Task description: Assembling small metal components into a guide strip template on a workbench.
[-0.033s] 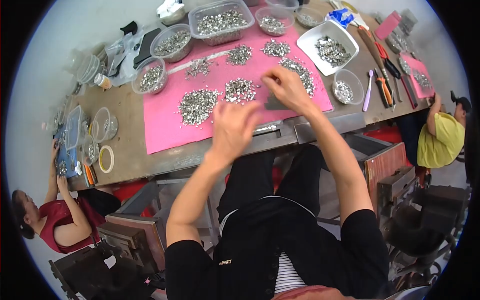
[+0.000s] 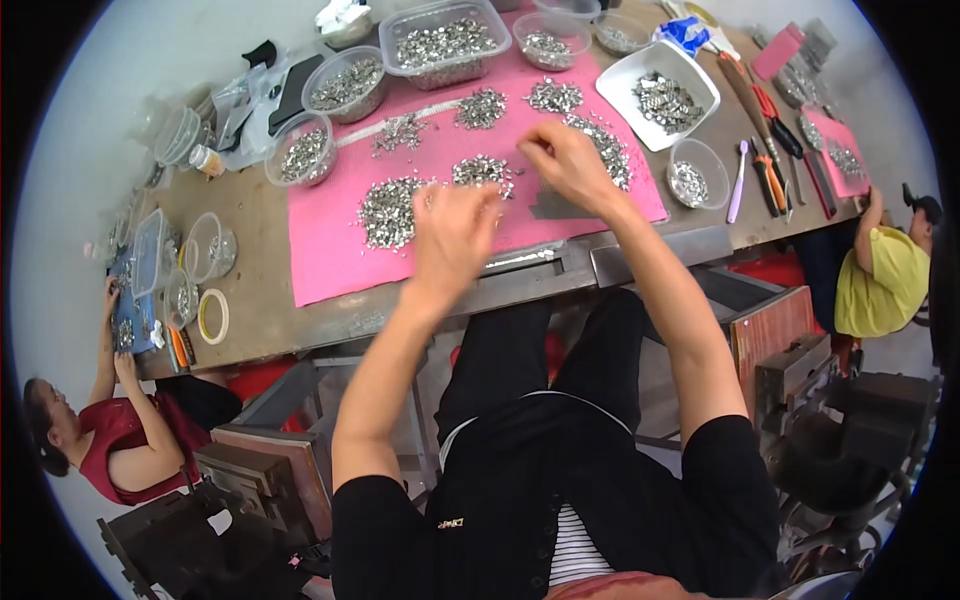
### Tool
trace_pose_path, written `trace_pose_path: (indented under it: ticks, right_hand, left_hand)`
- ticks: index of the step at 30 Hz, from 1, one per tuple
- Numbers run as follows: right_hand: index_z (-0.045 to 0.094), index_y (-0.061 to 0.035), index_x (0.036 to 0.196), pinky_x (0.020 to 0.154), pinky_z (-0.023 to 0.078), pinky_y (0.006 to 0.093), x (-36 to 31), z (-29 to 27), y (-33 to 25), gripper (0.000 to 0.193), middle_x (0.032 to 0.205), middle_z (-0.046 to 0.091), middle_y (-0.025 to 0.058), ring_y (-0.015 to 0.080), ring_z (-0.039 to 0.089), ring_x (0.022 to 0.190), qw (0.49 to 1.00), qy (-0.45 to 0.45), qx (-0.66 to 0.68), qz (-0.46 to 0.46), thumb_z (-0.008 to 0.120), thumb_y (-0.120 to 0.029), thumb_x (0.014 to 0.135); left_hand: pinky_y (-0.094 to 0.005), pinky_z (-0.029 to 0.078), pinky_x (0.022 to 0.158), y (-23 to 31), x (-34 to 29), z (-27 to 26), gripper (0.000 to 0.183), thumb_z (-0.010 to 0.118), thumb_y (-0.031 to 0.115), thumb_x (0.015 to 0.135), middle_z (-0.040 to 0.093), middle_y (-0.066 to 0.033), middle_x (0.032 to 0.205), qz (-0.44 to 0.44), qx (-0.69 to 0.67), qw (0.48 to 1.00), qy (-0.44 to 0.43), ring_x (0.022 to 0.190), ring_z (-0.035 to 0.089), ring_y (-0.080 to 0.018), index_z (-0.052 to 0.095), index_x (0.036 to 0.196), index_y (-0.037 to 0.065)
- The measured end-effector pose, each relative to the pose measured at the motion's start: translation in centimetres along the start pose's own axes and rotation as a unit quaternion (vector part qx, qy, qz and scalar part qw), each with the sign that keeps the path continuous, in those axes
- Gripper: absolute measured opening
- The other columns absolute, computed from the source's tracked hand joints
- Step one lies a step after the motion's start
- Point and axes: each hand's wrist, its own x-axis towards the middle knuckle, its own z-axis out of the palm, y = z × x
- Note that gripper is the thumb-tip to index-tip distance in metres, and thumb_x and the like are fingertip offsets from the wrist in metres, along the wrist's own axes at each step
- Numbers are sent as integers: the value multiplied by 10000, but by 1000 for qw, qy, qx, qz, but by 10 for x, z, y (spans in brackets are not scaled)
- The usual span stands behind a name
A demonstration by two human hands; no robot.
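Small shiny metal pieces lie in piles on a pink mat (image 2: 335,270). My left hand (image 2: 455,235) is above the mat, beside the large left pile (image 2: 388,212); motion smears its fingers, so their grip is unclear. To its right, my right hand (image 2: 570,165) hovers with thumb and fingertips pinched together; anything between them is too small to make out. It is between the middle pile (image 2: 480,170) and the right pile (image 2: 612,160). Under my right wrist lies a flat dark grey piece (image 2: 558,208). Smaller piles, such as the far one (image 2: 482,108), sit further back.
Clear tubs of metal pieces, including a large rectangular tub (image 2: 440,72), line the back. At right are a white dish (image 2: 618,92), a round cup (image 2: 712,190), a purple toothbrush (image 2: 738,185) and orange-handled pliers (image 2: 770,188). A tape roll (image 2: 213,318) lies left. Co-workers sit either side.
My left hand has shifted slightly left and away from me, toward the large left pile. My right hand has moved only a little, its fingertips still together.
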Motion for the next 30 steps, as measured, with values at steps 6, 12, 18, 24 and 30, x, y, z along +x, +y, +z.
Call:
trace_pose_path:
  ticks: [6, 12, 18, 24, 30]
  right_hand:
    - [722, -4, 946, 876, 522, 475, 64, 34, 35, 173, 948, 684, 205, 390, 661, 941, 996, 31, -89, 9, 636, -146, 896]
    - [741, -29, 936, 848, 536, 472, 69, 41, 44, 180, 960, 685, 197, 381, 667, 948, 992, 24, -121, 29, 674, -186, 881]
    - [744, -50, 917, 823, 539, 460, 66, 44, 45, 159, 947, 667, 171, 366, 664, 920, 990, 52, -131, 30, 707, -190, 851]
    - [745, -44, 911, 822, 537, 462, 73, 34, 52, 160, 924, 683, 177, 367, 668, 911, 993, 6, -111, 26, 707, -185, 846]
    - [742, -35, 899, 817, 524, 466, 66, 42, 45, 161, 887, 670, 180, 368, 667, 884, 991, 40, -125, 22, 722, -181, 835]
  left_hand:
    - [-394, 509, 682, -105, 84, 3, 145, 676, 176, 901, 717, -141, 779, -33, 72, 995, 57, 660, 680, -270, 748, 967, 69]
    - [-435, 444, 834, -123, 90, 5, 165, 712, 217, 880, 712, -89, 844, -44, 110, 993, -9, 822, 664, -257, 765, 997, 113]
    - [-466, 346, 917, -125, 87, 8, 131, 724, 239, 875, 671, -40, 871, -24, 190, 981, -11, 922, 609, -245, 754, 960, 143]
    - [-464, 336, 929, -109, 94, 23, 122, 731, 246, 864, 678, -36, 881, -34, 154, 987, -22, 909, 613, -245, 770, 927, 149]
    - [-509, 321, 978, -105, 81, 30, 90, 750, 226, 838, 648, -48, 900, -14, 155, 988, 14, 953, 598, -260, 764, 898, 161]
